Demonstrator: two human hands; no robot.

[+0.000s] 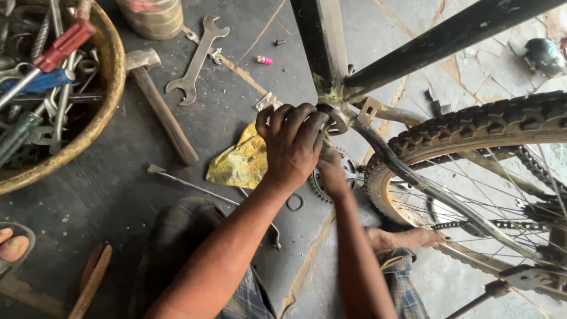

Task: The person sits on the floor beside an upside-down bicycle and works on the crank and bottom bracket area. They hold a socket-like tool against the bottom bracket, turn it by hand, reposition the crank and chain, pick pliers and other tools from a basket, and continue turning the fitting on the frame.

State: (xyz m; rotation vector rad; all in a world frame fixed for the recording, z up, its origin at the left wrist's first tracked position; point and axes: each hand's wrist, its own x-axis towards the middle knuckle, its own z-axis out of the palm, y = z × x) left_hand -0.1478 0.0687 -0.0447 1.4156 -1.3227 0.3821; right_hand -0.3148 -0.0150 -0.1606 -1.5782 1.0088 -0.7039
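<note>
My left hand (290, 145) is cupped over the near end of the bottom bracket shell (336, 118) of a black bicycle frame (322, 47), fingers wrapped round it. My right hand (332, 171) reaches under the shell beside the chainring (319, 183); its fingers are hidden behind the left hand, so what it grips is unclear. The knobby rear tyre (472, 127) with its tan rim and spokes stands just to the right.
A round basket (109, 88) of screwdrivers and tools sits at the top left. A hammer (159, 109), a double open-ended spanner (198, 59), a yellow rag (242, 162), a thin rod (189, 184) and a small ring (295, 202) lie on the dark floor.
</note>
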